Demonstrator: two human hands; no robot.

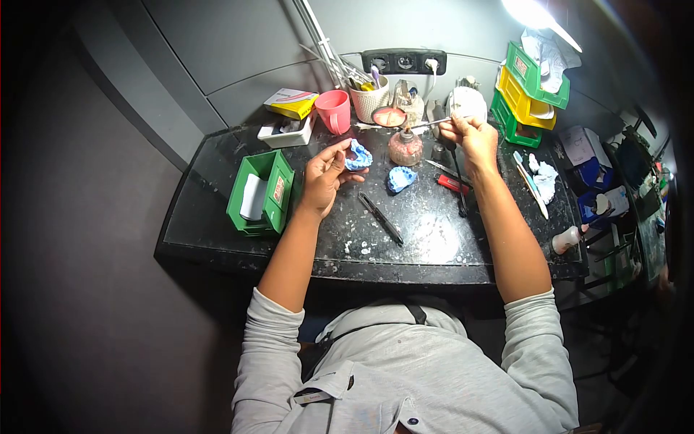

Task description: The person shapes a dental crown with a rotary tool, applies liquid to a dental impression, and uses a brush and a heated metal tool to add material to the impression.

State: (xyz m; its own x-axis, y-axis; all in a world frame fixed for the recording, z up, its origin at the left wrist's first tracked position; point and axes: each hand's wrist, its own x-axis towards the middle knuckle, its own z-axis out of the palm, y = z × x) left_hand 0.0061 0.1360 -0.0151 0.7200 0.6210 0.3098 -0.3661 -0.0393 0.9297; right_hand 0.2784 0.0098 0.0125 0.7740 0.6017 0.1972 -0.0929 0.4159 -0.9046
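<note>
Between the thumb and fingers of my left hand (325, 176) is a blue dental cast (358, 156), raised over the bench. A second blue cast (401, 179) lies on the black bench top to its right. My right hand (471, 139) pinches a thin metal tool (431, 124), whose far end points left, near a round dish of pink material (389, 116). Under that dish stands a glass burner (405, 147) with pinkish contents. A black pen-like tool (380, 218) and a red object (452, 184) lie on the bench.
Left on the black bench (336, 269) are a green bin (262, 194), a pink mug (333, 111) and a white box (287, 132). Stacked bins (526, 94), a toothbrush-like tool (531, 185) and a small bottle (569, 239) stand or lie right. A lamp (542, 18) shines above.
</note>
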